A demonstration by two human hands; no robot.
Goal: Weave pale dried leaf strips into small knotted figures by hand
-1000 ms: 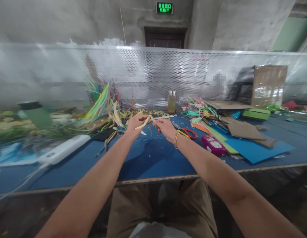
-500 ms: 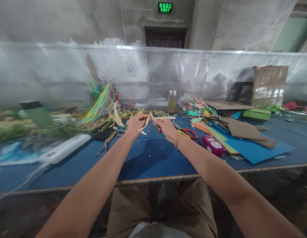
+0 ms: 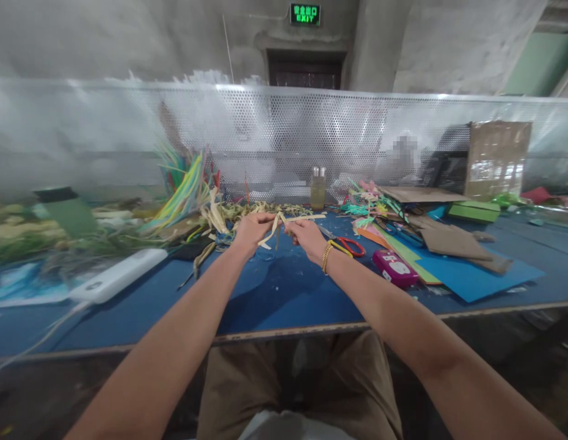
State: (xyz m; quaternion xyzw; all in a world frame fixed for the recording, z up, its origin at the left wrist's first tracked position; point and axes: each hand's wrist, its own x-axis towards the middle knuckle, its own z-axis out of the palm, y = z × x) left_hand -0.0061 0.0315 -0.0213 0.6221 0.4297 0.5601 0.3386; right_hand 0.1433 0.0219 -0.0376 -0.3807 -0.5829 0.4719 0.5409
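My left hand [image 3: 255, 232] and my right hand [image 3: 306, 235] meet over the far middle of the blue table. Between them is a pale straw-coloured strip [image 3: 269, 235], like dried husk or raffia, pinched in the fingers of both hands. One end hangs below the left fingertips; another flat piece sticks out to the right above my right hand. How the strips cross at the fingertips is too small to make out. Beside my right wrist lie scissors [image 3: 352, 246] with red and yellow handles. A heap of similar pale strips [image 3: 215, 220] lies just beyond my left hand.
A white power strip [image 3: 119, 275] with a cord lies left, near a green-bodied container [image 3: 66, 211]. Behind stand coloured stems [image 3: 187, 183] and a bottle [image 3: 318, 188]. Right are a purple box [image 3: 394, 267], blue sheets [image 3: 476, 275] and cardboard [image 3: 455, 244]. A perforated metal screen [image 3: 275, 122] closes the back.
Both hands stay almost in place. The hanging end of the pale strip has shifted slightly downward, and the piece on the right has tilted a little.
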